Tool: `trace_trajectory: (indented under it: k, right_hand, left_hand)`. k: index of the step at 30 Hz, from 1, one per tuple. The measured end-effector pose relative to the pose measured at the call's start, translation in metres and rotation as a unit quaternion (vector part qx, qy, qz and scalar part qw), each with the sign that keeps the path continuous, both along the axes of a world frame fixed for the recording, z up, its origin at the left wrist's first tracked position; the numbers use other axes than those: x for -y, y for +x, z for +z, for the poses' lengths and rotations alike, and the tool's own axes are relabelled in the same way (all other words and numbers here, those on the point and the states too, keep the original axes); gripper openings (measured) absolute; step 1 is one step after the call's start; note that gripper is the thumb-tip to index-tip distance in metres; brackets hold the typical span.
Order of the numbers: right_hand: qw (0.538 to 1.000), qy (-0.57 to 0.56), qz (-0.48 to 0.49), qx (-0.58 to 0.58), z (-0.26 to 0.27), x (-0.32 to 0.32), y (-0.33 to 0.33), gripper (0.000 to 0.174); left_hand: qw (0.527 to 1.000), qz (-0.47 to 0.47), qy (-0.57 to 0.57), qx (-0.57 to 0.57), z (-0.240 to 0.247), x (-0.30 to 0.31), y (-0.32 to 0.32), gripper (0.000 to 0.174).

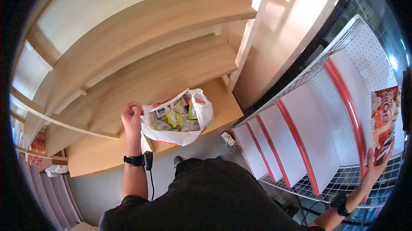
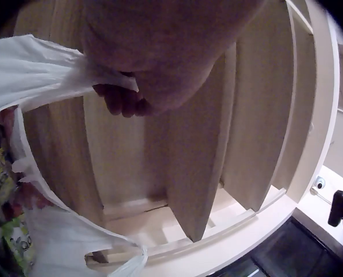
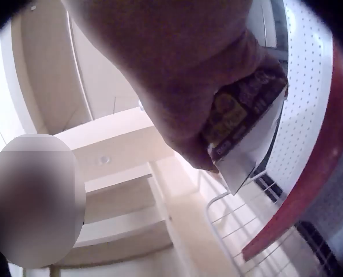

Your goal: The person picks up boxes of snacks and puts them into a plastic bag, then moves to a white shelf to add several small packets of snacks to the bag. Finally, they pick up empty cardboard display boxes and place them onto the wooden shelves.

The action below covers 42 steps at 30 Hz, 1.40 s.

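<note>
A white plastic bag [image 1: 205, 117] full of small colourful packets [image 1: 174, 117] stands on the lowest wooden shelf. My left hand [image 1: 132, 119] pinches its handle; in the left wrist view the curled fingers of the left hand [image 2: 154, 75] hold the stretched white plastic [image 2: 39, 72]. At the far right, my right hand [image 1: 376, 170] grips the lower end of a red printed box [image 1: 383, 117] at the top shelf of the white rack. The right wrist view shows the right hand [image 3: 189, 92] around the dark printed end of the box [image 3: 243, 115].
Curved wooden shelves [image 1: 150, 12] rise behind the bag. The white rack has several shelves with red front strips [image 1: 296, 141] and wire mesh sides. A white plug with cables [image 1: 228, 140] lies on the floor between shelf and rack. Another white bag [image 1: 56, 170] is at the left.
</note>
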State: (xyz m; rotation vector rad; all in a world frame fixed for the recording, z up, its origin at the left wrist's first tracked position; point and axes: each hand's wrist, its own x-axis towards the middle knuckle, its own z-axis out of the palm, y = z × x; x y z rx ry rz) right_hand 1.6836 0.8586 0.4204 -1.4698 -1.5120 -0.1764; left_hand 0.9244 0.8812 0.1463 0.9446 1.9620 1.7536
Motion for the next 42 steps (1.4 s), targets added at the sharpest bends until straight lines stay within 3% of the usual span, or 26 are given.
trace_trajectory:
  k: [5,9,11,13,15,17,19,21,28,31,35,36,37,42]
  right_hand:
    - [0.989,-0.054,0.133,-0.026,-0.014,-0.010,-0.118,0.096]
    - [0.962,-0.152,0.193,-0.122,-0.062,-0.024,-0.178,0.102]
    - [0.924,-0.153,0.296,-0.186,-0.078,-0.042,-0.243,0.103]
    - [0.896,-0.183,0.361,-0.181,-0.107,-0.060,-0.279,0.103]
    - [0.854,-0.195,0.411,-0.252,-0.135,-0.075,-0.333,0.104]
    - [0.877,-0.182,0.408,-0.179,-0.161,-0.093,-0.375,0.101]
    - [0.863,-0.192,0.417,-0.209,-0.191,-0.115,-0.410,0.099]
    - [0.905,-0.177,0.368,-0.119,-0.209,-0.136,-0.437,0.101]
    - [0.944,-0.107,0.310,0.040,-0.237,-0.221,-0.514,0.099]
    - [0.944,-0.153,0.286,0.064,-0.257,-0.257,-0.537,0.101]
    - [0.927,-0.255,0.254,0.099,-0.278,-0.275,-0.560,0.109]
    - [0.932,-0.212,0.265,0.126,-0.287,-0.278,-0.561,0.113]
    - [0.922,-0.238,0.271,0.143,-0.289,-0.278,-0.562,0.115]
    - [0.868,-0.330,0.336,0.156,-0.260,-0.279,-0.553,0.114]
  left_hand:
    - [1.000,0.006,-0.026,-0.017,-0.006,0.019,-0.007,0.009]
    - [1.000,-0.013,-0.017,0.000,-0.009,0.033,-0.010,0.010]
    - [0.999,-0.027,-0.044,0.013,-0.004,0.041,-0.011,0.010]
    - [0.994,-0.081,-0.010,0.069,0.003,0.047,-0.010,0.011]
    - [0.987,-0.128,-0.008,0.096,0.005,0.052,-0.017,0.013]
    - [0.980,-0.167,-0.042,0.096,0.004,0.058,-0.025,0.014]
    - [0.974,-0.201,-0.073,0.080,0.009,0.064,-0.031,0.015]
    - [0.962,-0.244,-0.109,0.059,0.007,0.068,-0.041,0.014]
    - [0.965,-0.245,-0.077,0.054,0.015,0.072,-0.049,0.019]
    - [0.971,-0.227,-0.075,0.017,0.005,0.070,-0.054,0.018]
    - [0.979,-0.165,-0.092,0.080,0.012,0.065,-0.039,0.016]
    - [0.980,-0.153,-0.085,0.094,0.014,0.064,-0.032,0.015]
    - [0.981,-0.142,-0.089,0.100,0.018,0.063,-0.025,0.015]
    - [0.986,-0.088,-0.115,0.079,0.022,0.054,-0.009,0.016]
